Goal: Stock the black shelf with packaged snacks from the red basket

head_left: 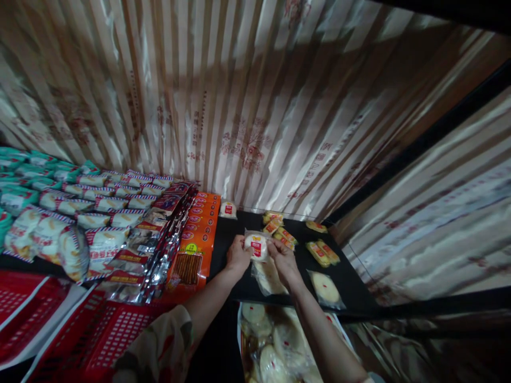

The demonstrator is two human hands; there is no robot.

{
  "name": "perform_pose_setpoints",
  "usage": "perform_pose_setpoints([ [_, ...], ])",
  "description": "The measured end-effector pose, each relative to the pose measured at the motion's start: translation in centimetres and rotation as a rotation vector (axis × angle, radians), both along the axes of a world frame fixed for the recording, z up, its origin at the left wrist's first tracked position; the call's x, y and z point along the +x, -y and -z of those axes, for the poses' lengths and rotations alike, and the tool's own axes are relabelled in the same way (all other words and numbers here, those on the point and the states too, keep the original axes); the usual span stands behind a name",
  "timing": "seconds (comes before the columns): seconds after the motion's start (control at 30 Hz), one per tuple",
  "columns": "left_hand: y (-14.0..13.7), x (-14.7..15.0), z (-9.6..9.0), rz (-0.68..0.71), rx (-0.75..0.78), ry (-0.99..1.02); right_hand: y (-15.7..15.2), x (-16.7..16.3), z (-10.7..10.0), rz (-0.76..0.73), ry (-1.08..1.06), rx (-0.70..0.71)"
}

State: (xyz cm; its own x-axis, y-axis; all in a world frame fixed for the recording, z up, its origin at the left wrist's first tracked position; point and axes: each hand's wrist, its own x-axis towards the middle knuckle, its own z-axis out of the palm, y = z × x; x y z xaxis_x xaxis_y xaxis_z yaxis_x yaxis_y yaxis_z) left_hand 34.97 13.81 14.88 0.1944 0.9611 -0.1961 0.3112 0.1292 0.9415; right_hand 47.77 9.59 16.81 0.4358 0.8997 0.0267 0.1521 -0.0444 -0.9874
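Note:
Between my two hands is a small clear packet with a white round cake and a red label (258,247). My left hand (238,255) pinches its left edge, and my right hand (283,259) grips its right edge. Just below it, a flat round cake in a clear packet (269,277) lies on the black shelf (235,290), partly covered by my right hand. A similar labelled packet (228,209) stands at the shelf's back. Another flat round cake packet (325,289) lies to the right of my right hand.
Several yellow packets (322,252) lie on the shelf's right side. Orange stick-snack packs (191,244), silver-red packets and striped snack bags (107,242) fill the left. Red baskets (115,335) and a box of round cakes (273,361) stand in front. Printed sheeting hangs behind.

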Motion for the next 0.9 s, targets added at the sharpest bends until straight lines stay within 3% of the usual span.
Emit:
perform_pose_setpoints([
  [0.3,-3.1,-3.1,-0.8,-0.116,-0.019,-0.163,-3.8,-2.1,2.6,-0.149,0.058,-0.094],
  [0.5,-5.0,-3.4,-1.0,-0.159,0.090,-0.295,-8.8,-3.0,3.5,-0.118,0.311,-0.143],
  [0.67,-6.2,-3.1,-0.2,-0.098,0.262,-0.371,-12.5,-3.9,3.7,-0.084,0.467,-0.196],
  [0.9,-7.4,-3.0,1.2,0.064,0.336,-0.476,-15.2,-3.9,4.3,-0.047,0.588,-0.247],
])
